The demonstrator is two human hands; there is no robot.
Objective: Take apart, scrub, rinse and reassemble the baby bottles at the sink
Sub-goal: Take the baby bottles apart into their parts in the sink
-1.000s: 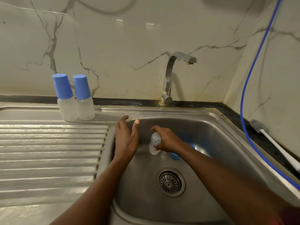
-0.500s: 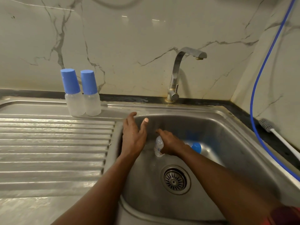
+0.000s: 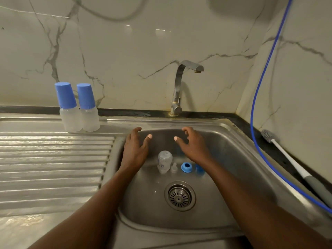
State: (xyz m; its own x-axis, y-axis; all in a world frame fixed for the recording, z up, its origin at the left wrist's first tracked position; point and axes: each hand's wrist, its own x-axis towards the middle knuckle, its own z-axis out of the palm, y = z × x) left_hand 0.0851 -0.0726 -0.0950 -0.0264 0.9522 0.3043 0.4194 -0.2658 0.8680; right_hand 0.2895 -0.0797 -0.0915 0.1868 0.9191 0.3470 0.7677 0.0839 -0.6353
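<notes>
A home kitchen: a stainless steel sink with ribbed drainboard, a chrome tap against marble-look wall tiles, and baby bottles standing beside the basin.

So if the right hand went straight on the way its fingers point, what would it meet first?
Probably the sink's back wall: the right hand hovers empty, fingers aimed at it, nothing between. Depth is unclear; held higher, it could pass above it towards the tap.
</notes>
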